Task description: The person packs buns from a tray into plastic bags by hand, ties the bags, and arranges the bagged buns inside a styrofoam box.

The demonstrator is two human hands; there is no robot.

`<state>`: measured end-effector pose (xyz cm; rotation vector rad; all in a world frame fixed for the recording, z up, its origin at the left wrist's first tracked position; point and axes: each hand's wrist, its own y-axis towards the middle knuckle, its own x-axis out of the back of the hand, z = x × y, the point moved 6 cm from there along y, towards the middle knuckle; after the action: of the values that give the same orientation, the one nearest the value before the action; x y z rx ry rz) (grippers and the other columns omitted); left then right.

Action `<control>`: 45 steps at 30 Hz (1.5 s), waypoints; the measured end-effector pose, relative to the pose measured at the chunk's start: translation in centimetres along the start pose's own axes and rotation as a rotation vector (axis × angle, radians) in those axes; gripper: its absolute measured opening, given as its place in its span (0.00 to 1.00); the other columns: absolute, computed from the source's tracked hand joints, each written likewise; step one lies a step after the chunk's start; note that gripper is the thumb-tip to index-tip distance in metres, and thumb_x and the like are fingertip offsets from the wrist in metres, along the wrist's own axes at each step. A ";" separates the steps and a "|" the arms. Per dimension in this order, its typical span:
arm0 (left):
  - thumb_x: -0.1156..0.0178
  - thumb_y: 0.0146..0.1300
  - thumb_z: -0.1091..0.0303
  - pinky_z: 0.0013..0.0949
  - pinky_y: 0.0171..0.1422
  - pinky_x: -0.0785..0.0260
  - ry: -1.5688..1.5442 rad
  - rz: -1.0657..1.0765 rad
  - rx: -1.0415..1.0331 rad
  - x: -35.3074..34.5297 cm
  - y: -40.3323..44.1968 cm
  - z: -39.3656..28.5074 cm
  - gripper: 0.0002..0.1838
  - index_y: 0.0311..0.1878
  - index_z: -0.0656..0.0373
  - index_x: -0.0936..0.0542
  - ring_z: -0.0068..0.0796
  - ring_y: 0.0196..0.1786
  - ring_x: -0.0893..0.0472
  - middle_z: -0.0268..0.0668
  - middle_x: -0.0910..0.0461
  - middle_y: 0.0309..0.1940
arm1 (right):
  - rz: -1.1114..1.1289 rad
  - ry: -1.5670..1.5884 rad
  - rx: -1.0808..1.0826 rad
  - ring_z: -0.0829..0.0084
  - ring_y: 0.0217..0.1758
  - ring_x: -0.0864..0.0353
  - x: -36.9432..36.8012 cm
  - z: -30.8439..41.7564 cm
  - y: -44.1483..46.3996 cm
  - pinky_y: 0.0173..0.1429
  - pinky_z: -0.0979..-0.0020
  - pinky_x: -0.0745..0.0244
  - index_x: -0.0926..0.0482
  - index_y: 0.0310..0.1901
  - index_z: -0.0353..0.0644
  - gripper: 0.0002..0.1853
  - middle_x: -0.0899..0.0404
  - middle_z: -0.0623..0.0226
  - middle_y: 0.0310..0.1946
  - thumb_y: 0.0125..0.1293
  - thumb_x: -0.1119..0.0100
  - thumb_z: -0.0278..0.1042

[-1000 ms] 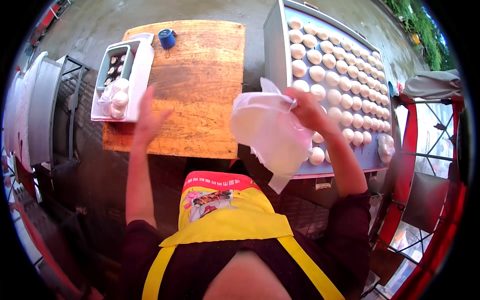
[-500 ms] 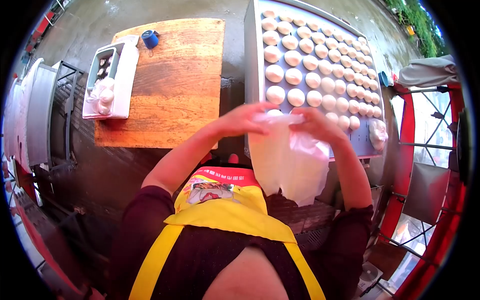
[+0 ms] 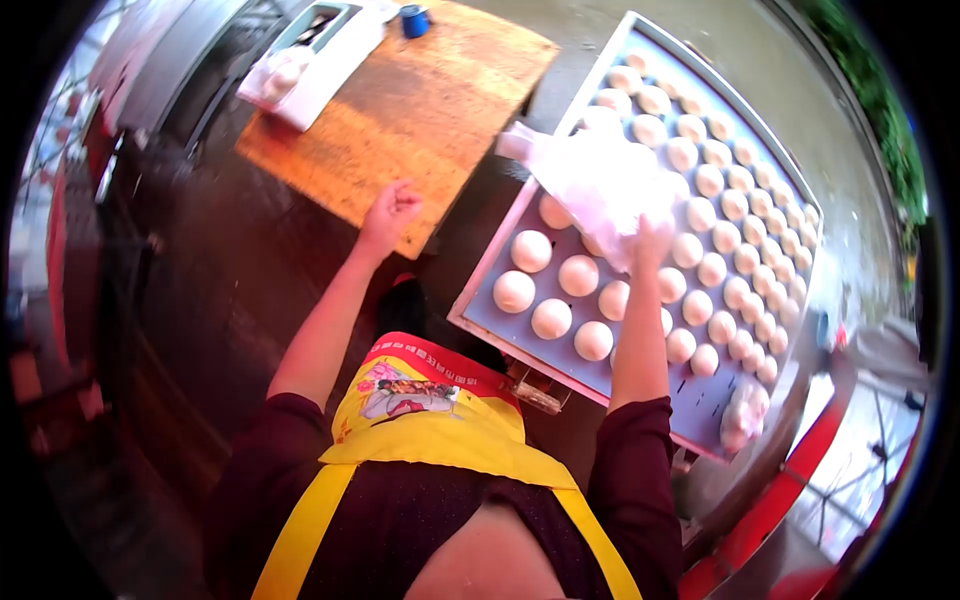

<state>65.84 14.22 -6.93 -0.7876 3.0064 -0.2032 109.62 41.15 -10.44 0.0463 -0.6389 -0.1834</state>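
My right hand (image 3: 654,240) is closed on a thin, whitish plastic bag (image 3: 600,180), which spreads out and is blurred over the near left part of a large tray. Rows of round white dough balls (image 3: 551,319) rest on that metal tray (image 3: 500,322); the bag hides some of them. Away from the bag, my left hand (image 3: 390,218) hovers by the near edge of a wooden table (image 3: 440,110). Its fingers are curled in and nothing shows in them.
On the wooden table, a white container (image 3: 325,75) carries a bagged bundle of round white things (image 3: 283,78). A blue cup (image 3: 414,20) stands beside it. A knotted plastic bag with pale contents (image 3: 744,415) lies at the tray's right corner. Red-framed metal structures (image 3: 800,470) stand at right.
My left hand has let go of the bag and moved left toward the table. The right hand has carried the bag over the tray. The view has turned.
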 end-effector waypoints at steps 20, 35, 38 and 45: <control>0.40 0.59 0.71 0.35 0.43 0.26 0.461 -0.285 -0.081 -1.0 -31.2 3.9 0.12 0.46 0.62 0.22 0.31 0.36 0.18 0.39 0.21 0.34 | 0.493 -0.203 0.473 0.56 0.38 0.19 1.8 1.4 11.1 0.40 0.59 0.22 0.19 0.46 0.35 0.19 0.17 0.49 0.40 0.64 0.38 0.45; 0.45 0.63 0.43 0.39 0.50 0.26 -1.174 0.316 0.498 -35.0 -30.8 4.1 0.28 0.49 0.62 0.21 0.35 0.38 0.18 0.45 0.17 0.39 | 0.865 -0.008 0.854 0.66 0.41 0.18 22.3 6.0 -28.8 0.46 0.69 0.23 0.21 0.48 0.35 0.13 0.18 0.63 0.38 0.62 0.41 0.26; 0.39 0.65 0.70 0.37 0.49 0.22 -1.264 0.034 0.438 -38.9 -28.4 4.7 0.12 0.50 0.63 0.22 0.33 0.40 0.17 0.42 0.18 0.41 | 0.857 -0.074 0.977 0.64 0.38 0.18 28.4 3.3 -29.7 0.41 0.67 0.24 0.20 0.47 0.42 0.13 0.18 0.60 0.36 0.59 0.35 0.28; 0.40 0.67 0.70 0.24 0.36 0.29 -0.635 0.240 0.199 -45.2 -32.9 -6.3 0.10 0.50 0.61 0.21 0.20 0.32 0.22 0.32 0.19 0.34 | 0.799 0.205 0.650 0.67 0.50 0.22 38.5 2.0 -17.2 0.50 0.66 0.27 0.25 0.55 0.41 0.31 0.21 0.64 0.49 0.49 0.24 0.35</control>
<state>120.86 8.70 3.39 -0.3710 2.4010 -0.1945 136.01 17.13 12.13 0.4219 -0.4495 0.7978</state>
